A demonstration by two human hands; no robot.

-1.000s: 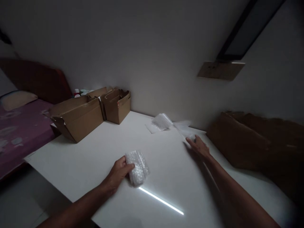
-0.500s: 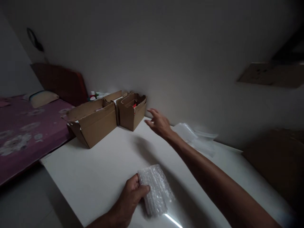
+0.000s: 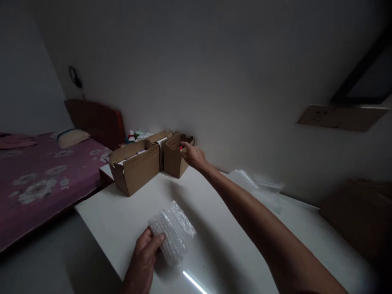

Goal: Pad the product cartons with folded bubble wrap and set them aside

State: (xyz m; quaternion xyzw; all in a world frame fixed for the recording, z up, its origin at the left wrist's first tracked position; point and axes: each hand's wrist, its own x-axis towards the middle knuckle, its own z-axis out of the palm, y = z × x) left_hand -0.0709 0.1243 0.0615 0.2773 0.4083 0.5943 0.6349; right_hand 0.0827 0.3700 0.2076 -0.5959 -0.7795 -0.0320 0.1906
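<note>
My left hand [image 3: 143, 257] grips a bundle wrapped in bubble wrap [image 3: 171, 232] that lies on the white table [image 3: 122, 212] near its front edge. My right hand [image 3: 192, 156] is stretched far forward to the small open cardboard box [image 3: 173, 161] by the wall. Its fingers touch the box's rim, next to something red inside. Whether they hold anything, I cannot tell.
A larger open cardboard box [image 3: 136, 169] stands left of the small one. Loose sheets of bubble wrap [image 3: 254, 185] lie by the wall at the right. Brown cardboard [image 3: 358, 212] lies at the far right. A bed with a purple cover [image 3: 39, 179] stands to the left.
My right hand left the sheets at the right and reached across to the small box. The view turned left. My left hand kept its hold on the bundle.
</note>
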